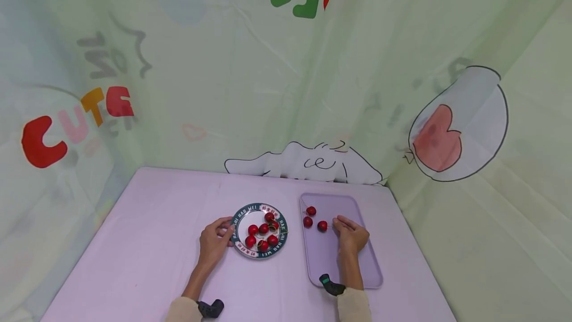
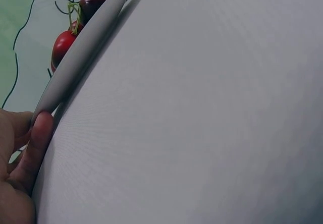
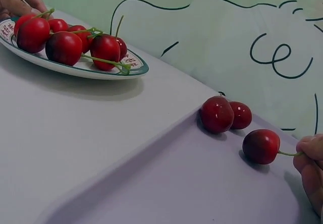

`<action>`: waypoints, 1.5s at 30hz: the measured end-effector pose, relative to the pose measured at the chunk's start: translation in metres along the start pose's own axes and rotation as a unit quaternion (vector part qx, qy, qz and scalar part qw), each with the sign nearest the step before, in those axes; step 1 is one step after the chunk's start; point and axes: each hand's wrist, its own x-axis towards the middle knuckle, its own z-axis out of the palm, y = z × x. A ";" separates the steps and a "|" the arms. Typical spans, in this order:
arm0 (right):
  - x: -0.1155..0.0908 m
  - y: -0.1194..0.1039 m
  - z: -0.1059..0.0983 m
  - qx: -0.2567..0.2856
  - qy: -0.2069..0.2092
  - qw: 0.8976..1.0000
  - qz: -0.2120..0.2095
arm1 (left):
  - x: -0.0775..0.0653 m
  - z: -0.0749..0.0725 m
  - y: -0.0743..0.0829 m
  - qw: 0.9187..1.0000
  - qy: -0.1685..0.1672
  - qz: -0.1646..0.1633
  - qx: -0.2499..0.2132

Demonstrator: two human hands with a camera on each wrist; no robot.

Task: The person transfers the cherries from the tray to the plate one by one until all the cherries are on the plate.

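Note:
My left hand pinches the left rim of a round plate with a dark green patterned border. Several red cherries with green stems lie on the plate. In the left wrist view, the plate's rim sits between thumb and fingers. Over a lilac tray, my right hand pinches the stem of one cherry between its fingertips. The cherry hangs low, close over the tray surface. Two other cherries lie together near the tray's far left corner.
A pale pink table carries the plate and the tray, with a strip of tabletop between them. Behind and beside it hangs a light green printed curtain. Each wrist wears a black camera strap, such as the right one.

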 end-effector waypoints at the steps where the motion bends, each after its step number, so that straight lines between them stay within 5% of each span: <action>1: -0.001 0.000 -0.001 0.004 -0.002 1.000 0.002 | -0.001 0.000 0.000 1.000 0.000 0.001 -0.001; 14: -0.006 -0.005 -0.001 0.068 -0.033 0.997 0.029 | -0.001 0.000 -0.003 1.000 -0.001 0.002 -0.005; 27: -0.005 -0.001 -0.002 0.059 -0.038 0.996 0.049 | 0.002 0.000 -0.003 1.000 -0.003 -0.001 -0.002; 45: -0.029 -0.017 0.012 0.102 -0.061 0.992 0.048 | 0.001 -0.001 -0.001 1.000 0.000 0.002 0.000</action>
